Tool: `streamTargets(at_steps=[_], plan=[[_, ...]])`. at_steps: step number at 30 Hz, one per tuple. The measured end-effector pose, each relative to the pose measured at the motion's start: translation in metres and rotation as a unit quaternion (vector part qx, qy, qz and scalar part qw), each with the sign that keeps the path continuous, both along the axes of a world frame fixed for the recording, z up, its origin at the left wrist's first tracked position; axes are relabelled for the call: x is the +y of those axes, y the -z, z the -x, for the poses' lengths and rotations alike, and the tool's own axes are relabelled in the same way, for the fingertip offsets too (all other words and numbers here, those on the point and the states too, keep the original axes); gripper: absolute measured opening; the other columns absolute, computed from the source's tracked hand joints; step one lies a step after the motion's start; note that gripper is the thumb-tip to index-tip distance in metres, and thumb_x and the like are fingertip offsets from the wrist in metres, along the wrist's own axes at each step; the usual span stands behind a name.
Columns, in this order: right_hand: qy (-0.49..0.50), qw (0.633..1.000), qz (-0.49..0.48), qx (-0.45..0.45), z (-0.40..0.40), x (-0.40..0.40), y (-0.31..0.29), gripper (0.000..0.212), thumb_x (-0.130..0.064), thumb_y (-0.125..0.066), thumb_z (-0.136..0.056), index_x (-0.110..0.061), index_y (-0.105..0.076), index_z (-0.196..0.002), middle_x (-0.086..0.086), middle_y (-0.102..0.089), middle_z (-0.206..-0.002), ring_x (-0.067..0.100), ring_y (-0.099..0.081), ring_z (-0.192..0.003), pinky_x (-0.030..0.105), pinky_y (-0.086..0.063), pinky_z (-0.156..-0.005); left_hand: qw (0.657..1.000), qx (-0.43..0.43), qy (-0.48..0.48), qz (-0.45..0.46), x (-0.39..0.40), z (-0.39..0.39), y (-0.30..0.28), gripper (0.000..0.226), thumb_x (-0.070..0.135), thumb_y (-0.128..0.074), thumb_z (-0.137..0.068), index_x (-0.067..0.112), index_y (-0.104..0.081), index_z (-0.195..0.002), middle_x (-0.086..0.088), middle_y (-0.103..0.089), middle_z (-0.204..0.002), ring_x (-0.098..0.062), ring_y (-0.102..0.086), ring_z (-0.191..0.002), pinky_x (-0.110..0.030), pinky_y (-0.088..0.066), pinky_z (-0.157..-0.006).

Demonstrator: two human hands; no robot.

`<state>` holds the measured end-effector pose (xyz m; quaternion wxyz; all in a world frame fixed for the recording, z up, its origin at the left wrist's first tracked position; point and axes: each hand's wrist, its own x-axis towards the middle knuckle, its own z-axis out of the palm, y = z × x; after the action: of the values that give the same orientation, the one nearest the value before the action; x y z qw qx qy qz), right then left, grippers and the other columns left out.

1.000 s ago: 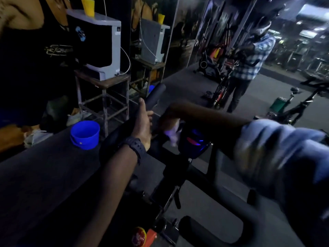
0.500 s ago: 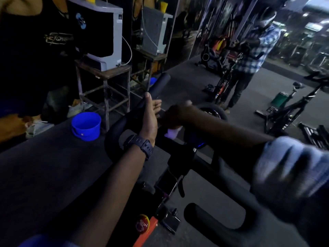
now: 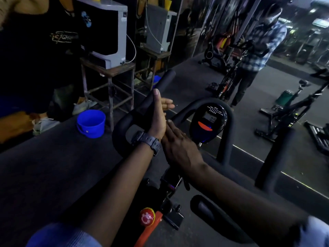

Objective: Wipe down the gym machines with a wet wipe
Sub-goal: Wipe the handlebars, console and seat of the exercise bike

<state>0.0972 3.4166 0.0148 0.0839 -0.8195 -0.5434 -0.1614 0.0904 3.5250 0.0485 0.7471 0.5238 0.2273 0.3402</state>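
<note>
Hands meeting over the handlebar [image 3: 140, 111] of an exercise bike: left hand [image 3: 159, 114] held edge-up with fingers straight and together, thumb raised, its palm side against the padded bar, a dark watch [image 3: 147, 141] on the wrist. Right hand [image 3: 179, 148] laid just beside it, fingers stretched flat and close together, tips touching the heel of the left hand. No wipe to be made out in either hand; whether one lies hidden under the right palm cannot be told. Just beyond the fingers, a round black display [image 3: 208, 123] with a small screen and an orange button, framed by the curved bar. Lower down, a red knob [image 3: 146, 216] on an orange frame piece. Dark rubber floor [image 3: 44, 175] all around. To the left, a blue bucket [image 3: 91, 123] on the floor beside a metal stool [image 3: 108, 82] carrying a grey and black box [image 3: 106, 34]. Ahead, a wall mirror showing a person in a checked shirt [image 3: 258, 52] at a bike, with another bike [image 3: 292, 111] to the right.
</note>
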Motion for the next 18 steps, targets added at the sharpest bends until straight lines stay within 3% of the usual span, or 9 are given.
streamTargets(at_steps=[2, 4, 8, 11, 13, 14, 16, 18], plan=[[-0.046, 0.997, 0.045, -0.046, 0.001, -0.024, -0.013, 0.048, -0.019, -0.034, -0.095, -0.004, -0.063, -0.130, 0.013, -0.061, -0.135, 0.029, -0.060, -0.123, 0.037, -0.056, -0.093, 1.000, 0.014, -0.009, -0.015, 0.001, -0.004, 0.002, 0.067, 0.051, -0.008, -0.104, 0.015, -0.062, -0.088, -0.002, -0.068, -0.089, -0.011, -0.061, -0.088, -0.031, -0.040, -0.086], [-0.072, 0.996, 0.041, -0.028, 0.002, -0.057, -0.020, 0.046, -0.025, -0.035, -0.098, -0.007, -0.069, -0.123, 0.005, -0.066, -0.130, 0.023, -0.062, -0.121, 0.034, -0.059, -0.086, 0.999, 0.018, -0.003, -0.033, 0.000, -0.003, 0.002, 0.067, 0.051, -0.009, -0.104, 0.014, -0.062, -0.087, -0.004, -0.068, -0.086, -0.012, -0.061, -0.085, -0.031, -0.041, -0.083], [-0.118, 0.992, 0.018, -0.045, -0.005, -0.073, -0.031, 0.031, -0.024, -0.054, -0.093, -0.012, -0.073, -0.114, 0.000, -0.072, -0.116, 0.015, -0.066, -0.110, 0.026, -0.057, -0.064, 0.998, 0.010, 0.003, -0.056, 0.001, -0.010, 0.009, 0.069, 0.052, -0.011, -0.103, 0.010, -0.062, -0.085, -0.011, -0.067, -0.085, -0.013, -0.060, -0.080, -0.024, -0.040, -0.072], [-0.080, 0.985, 0.105, -0.108, -0.006, -0.033, -0.036, 0.043, -0.024, -0.030, -0.092, -0.015, -0.069, -0.109, 0.003, -0.069, -0.108, 0.021, -0.068, -0.093, 0.030, -0.053, -0.059, 0.998, 0.022, 0.017, -0.060, -0.001, -0.016, 0.012, 0.068, 0.050, -0.010, -0.105, 0.009, -0.062, -0.085, -0.010, -0.065, -0.083, -0.013, -0.058, -0.076, -0.024, -0.039, -0.068], [-0.074, 0.991, 0.087, -0.071, -0.009, -0.012, -0.031, 0.044, -0.020, -0.026, -0.088, -0.008, -0.069, -0.090, 0.010, -0.069, -0.089, 0.027, -0.070, -0.076, 0.030, -0.052, -0.047, 0.997, 0.027, 0.018, -0.069, 0.001, -0.016, 0.014, 0.068, 0.049, -0.009, -0.105, 0.013, -0.062, -0.081, -0.008, -0.066, -0.082, -0.013, -0.059, -0.078, -0.025, -0.040, -0.070], [-0.088, 0.991, 0.076, -0.061, -0.010, -0.014, -0.028, 0.039, -0.017, -0.032, -0.090, -0.007, -0.069, -0.085, 0.011, -0.069, -0.086, 0.029, -0.069, -0.077, 0.033, -0.053, -0.048, 0.997, 0.028, 0.019, -0.071, 0.001, -0.015, 0.013, 0.068, 0.049, -0.009, -0.105, 0.014, -0.062, -0.080, -0.007, -0.066, -0.082, -0.014, -0.059, -0.079, -0.025, -0.041, -0.071], [-0.103, 0.987, 0.061, -0.105, -0.013, -0.041, -0.017, 0.025, -0.019, -0.048, -0.095, -0.010, -0.070, -0.090, 0.007, -0.068, -0.093, 0.028, -0.062, -0.094, 0.037, -0.052, -0.064, 0.996, 0.024, 0.016, -0.083, 0.002, -0.015, 0.014, 0.068, 0.049, -0.009, -0.105, 0.014, -0.062, -0.079, -0.007, -0.065, -0.083, -0.013, -0.059, -0.078, -0.022, -0.041, -0.070], [-0.118, 0.983, 0.039, -0.132, -0.013, -0.079, -0.016, 0.025, -0.023, -0.049, -0.097, -0.013, -0.071, -0.092, 0.004, -0.065, -0.096, 0.025, -0.053, -0.092, 0.038, -0.049, -0.063, 0.996, 0.016, 0.019, -0.088, 0.000, -0.014, 0.014, 0.067, 0.047, -0.011, -0.105, 0.013, -0.062, -0.079, -0.008, -0.064, -0.083, -0.010, -0.058, -0.075, -0.015, -0.042, -0.066]])
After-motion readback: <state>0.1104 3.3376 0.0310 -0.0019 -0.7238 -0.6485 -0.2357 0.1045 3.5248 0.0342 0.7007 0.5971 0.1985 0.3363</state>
